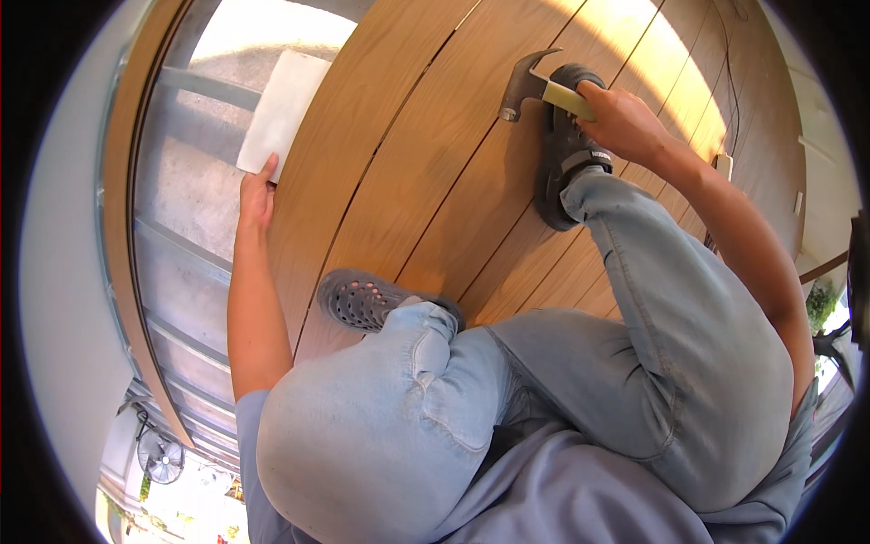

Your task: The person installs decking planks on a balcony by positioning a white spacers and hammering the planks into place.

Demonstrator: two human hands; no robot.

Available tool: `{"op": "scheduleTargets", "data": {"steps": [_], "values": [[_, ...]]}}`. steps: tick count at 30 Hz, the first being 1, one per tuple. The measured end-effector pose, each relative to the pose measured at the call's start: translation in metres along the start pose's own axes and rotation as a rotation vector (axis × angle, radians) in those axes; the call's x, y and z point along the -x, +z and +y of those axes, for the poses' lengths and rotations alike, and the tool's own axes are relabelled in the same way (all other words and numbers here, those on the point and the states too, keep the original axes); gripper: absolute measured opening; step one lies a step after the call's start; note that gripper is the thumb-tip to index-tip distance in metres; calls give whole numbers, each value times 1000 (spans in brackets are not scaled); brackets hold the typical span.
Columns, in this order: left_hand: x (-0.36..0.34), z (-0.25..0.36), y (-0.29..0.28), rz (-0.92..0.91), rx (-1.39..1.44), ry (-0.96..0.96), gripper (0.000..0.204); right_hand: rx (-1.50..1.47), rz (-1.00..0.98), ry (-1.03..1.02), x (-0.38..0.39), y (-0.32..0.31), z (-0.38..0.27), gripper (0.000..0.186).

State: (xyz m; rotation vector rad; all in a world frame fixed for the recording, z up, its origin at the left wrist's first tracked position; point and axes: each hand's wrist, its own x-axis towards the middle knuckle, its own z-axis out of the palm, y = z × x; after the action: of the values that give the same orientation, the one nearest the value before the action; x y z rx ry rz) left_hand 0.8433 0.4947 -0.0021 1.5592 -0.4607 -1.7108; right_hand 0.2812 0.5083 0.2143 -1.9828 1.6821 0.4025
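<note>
My right hand [625, 122] is closed round the pale yellow-green handle of a claw hammer [524, 86], held out in front of my right shoe [553, 172]. Its dark metal head points left, with the curved claw toward the far side. On the left, my left hand [258, 195] pinches the near end of a flat white rectangular piece [285, 107], its thumb on top and the other fingers mostly hidden. That piece extends away from me beside the edge of the wooden planks [399, 163], over the gap in the floor.
Left of the planks, an open strip shows grey metal crossbars [186, 245] above a rough surface, bordered by a brown rail [122, 181]. My clog-covered left foot [362, 299] rests on the planks. A thin dark cable [729, 63] runs at the far right. A fan [160, 455] stands lower left.
</note>
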Motion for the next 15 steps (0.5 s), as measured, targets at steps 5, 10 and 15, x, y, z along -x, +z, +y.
{"op": "scheduleTargets", "data": {"steps": [5, 10, 15], "values": [[1, 5, -4, 35, -69, -46, 58, -65, 59, -25, -13, -12, 11, 24], [-5, -5, -2, 73, -70, 5, 53, -80, 49, 38, -23, -31, 28, 27], [-3, -4, -7, 50, 37, 6, 53, -206, 132, 138, -25, -20, 70, 30]]}}
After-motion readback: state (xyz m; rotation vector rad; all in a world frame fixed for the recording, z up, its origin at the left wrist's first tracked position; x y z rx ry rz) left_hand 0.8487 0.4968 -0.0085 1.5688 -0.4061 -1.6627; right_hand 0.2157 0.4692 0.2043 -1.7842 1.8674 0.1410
